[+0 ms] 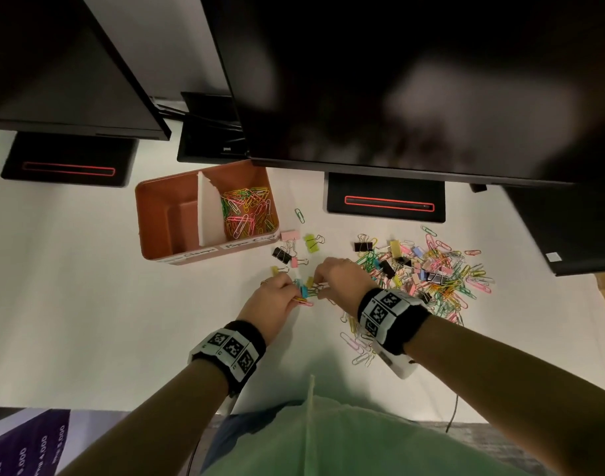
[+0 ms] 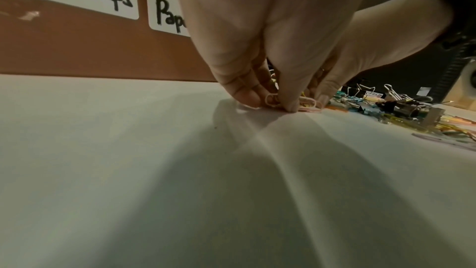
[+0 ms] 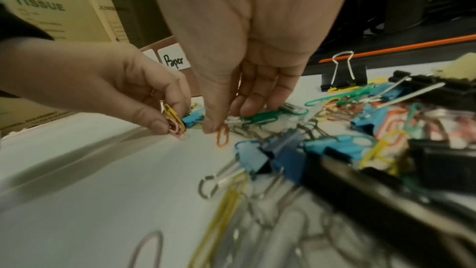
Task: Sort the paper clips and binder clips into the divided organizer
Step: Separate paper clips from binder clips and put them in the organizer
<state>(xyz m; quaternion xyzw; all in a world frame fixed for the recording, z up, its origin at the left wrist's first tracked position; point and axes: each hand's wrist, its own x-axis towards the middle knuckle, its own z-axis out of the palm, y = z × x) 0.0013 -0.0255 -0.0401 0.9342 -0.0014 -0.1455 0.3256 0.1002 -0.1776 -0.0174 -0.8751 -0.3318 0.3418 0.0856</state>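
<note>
A brown divided organizer stands at the back left. Its right compartment holds coloured paper clips; its left one shows only bare floor. A mixed pile of paper clips and binder clips lies to the right. My left hand pinches a few yellow and pink paper clips just off the table. A blue binder clip lies between my hands. My right hand points down beside it, thumb tip on an orange paper clip, fingers on green paper clips.
Several binder clips lie loose between the organizer and my hands. A lone green paper clip sits behind them. Two monitors overhang the table's back, on black stands. More paper clips trail under my right wrist.
</note>
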